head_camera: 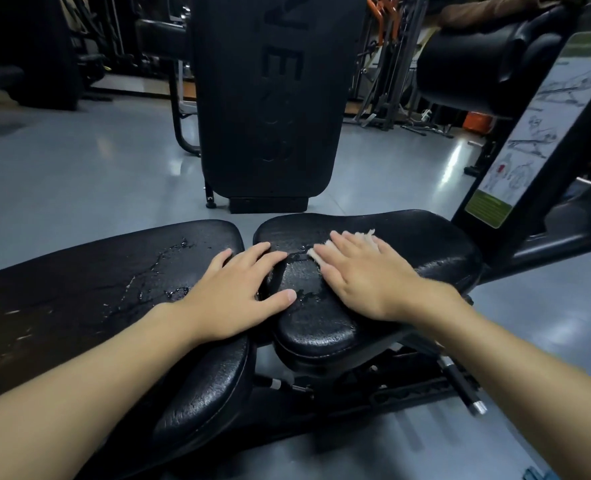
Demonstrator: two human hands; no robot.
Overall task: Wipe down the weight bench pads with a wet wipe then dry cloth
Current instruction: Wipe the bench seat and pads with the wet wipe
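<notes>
Head view: white wipe [358, 234] under flat right hand [366, 273] on seat pad [429, 244]

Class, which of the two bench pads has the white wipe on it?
The right pad, where the right hand presses the wipe flat; the cracked left pad has none.

White material [362, 234] mostly hidden under right hand [366, 271]; only frayed edges show past the fingers, wet wipe or dry cloth not determinable. Long pad [79, 278] cut off at left frame edge, upright pad [238, 98] at top edge. Placard [536, 126] text at right too small to read.
</notes>
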